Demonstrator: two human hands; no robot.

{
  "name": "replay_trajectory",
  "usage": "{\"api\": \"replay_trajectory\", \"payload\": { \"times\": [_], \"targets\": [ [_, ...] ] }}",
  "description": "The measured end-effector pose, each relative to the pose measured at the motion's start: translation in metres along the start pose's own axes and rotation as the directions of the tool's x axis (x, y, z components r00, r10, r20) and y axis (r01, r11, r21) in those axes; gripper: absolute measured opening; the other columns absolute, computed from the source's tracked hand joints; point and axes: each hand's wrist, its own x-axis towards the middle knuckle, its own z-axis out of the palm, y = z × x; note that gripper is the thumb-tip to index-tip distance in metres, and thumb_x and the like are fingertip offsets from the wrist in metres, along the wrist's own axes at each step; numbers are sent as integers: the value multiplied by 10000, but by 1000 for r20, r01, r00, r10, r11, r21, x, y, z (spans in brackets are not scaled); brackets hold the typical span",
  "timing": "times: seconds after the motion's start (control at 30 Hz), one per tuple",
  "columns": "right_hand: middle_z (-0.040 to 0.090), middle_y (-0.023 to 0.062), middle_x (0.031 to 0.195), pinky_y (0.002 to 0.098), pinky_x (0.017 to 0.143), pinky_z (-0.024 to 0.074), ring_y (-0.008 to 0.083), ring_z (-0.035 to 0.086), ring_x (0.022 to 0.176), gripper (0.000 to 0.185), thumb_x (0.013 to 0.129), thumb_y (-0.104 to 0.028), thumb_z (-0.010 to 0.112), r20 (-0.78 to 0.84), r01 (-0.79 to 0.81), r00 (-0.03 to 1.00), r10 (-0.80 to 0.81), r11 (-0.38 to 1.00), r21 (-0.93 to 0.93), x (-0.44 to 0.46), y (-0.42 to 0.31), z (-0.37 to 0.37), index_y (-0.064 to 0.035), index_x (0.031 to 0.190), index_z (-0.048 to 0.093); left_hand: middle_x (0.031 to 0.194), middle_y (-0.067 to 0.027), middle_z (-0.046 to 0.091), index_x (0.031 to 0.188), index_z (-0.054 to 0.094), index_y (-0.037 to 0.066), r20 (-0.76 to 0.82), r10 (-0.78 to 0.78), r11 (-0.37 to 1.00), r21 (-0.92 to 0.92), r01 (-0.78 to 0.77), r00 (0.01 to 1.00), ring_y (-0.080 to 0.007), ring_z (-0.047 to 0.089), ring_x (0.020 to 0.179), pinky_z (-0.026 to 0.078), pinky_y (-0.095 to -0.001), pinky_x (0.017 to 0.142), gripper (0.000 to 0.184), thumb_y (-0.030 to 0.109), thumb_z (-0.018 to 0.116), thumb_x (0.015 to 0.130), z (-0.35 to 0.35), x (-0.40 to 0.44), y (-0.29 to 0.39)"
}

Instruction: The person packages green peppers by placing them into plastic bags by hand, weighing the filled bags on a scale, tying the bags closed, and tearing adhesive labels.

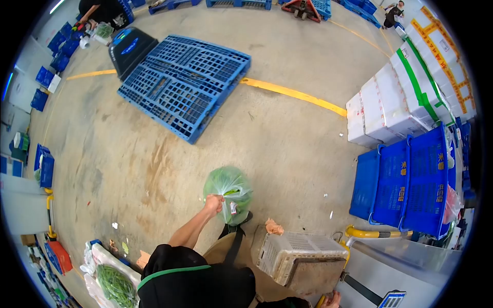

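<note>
My left hand (214, 203) is closed round the gathered top of a clear plastic bag of green vegetables (235, 180). The bag hangs just in front of my feet, and a small white label (233, 208) shows on its side. At the bottom edge, my right hand (332, 300) is partly cut off beside a yellow bar (321, 300). I cannot make out whether its fingers grip the bar or only rest by it. Close to that hand stands a dirty white plastic crate (303, 246) with a brown-stained panel (316, 274).
A blue pallet (185, 77) on a pallet truck (131, 49) stands ahead. At right are stacked blue crates (395, 179) and white foam boxes (390, 102). Bagged greens (115, 285) lie lower left; a scale display (393, 299) is lower right. Two people are farther off.
</note>
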Motion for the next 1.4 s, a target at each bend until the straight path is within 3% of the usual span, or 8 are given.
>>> {"api": "replay_trajectory", "payload": {
  "times": [0.37,0.57,0.67,0.73,0.9,1.07,1.23,1.4],
  "targets": [
    [511,235,1215,444,878,435,340,536,1068,407,837,-143,595,251,-156,955,158,987,-28,43,-2,26,-91,1236,527,511,-21,351,704,483,19,-328,-112,993,0,118,938,-124,313,382,243,-291,337,156,77,457,846,-8,129,-45],
    [550,241,1069,424,819,454,418,535,968,335,761,-77,586,121,-201,975,184,967,154,22,-35,24,12,1082,555,556,-35,397,752,519,41,-501,-154,912,261,318,852,-152,379,418,313,-297,366,94,98,482,817,-29,166,-89],
    [558,191,1046,415,831,451,391,537,971,331,750,-73,609,48,-166,986,159,966,197,-4,-50,33,-7,1071,561,647,-85,502,852,580,31,-208,21,923,381,61,978,-212,495,511,387,-368,390,173,174,493,810,-31,179,-97],
    [543,201,1112,397,854,454,378,531,1017,351,776,-106,594,94,-164,985,143,949,271,-34,-45,60,-13,1111,549,651,-78,516,793,545,10,-27,-174,908,383,171,984,-197,500,500,400,-329,389,150,142,480,816,-15,159,-74],
    [534,142,1155,453,816,460,364,556,994,417,799,-175,567,385,-310,907,172,891,332,-85,-109,84,-81,1198,492,492,-1,287,838,528,59,-109,-233,743,621,250,966,-126,302,395,319,-279,378,139,192,505,872,-14,129,-45],
    [536,159,1142,467,818,453,368,555,996,382,814,-187,537,410,-348,896,171,845,407,-178,-133,128,-85,1180,506,605,-14,409,769,488,68,-93,-248,667,705,240,964,-137,395,462,355,-274,385,146,185,508,854,3,103,-62],
    [544,155,1134,465,819,452,370,561,977,379,812,-183,538,355,-499,865,356,690,525,-270,-121,173,-90,1179,509,653,-14,444,765,487,101,267,-441,480,877,-26,857,-160,441,515,371,-280,401,126,183,497,860,53,63,-130],
    [576,144,1088,455,801,465,371,573,933,378,804,-209,559,165,-504,834,527,603,618,-371,-90,202,-121,1170,525,743,28,491,1009,563,58,584,-569,309,804,-507,579,-70,449,604,388,-205,540,188,182,571,869,153,-164,-252]
  ]
}}
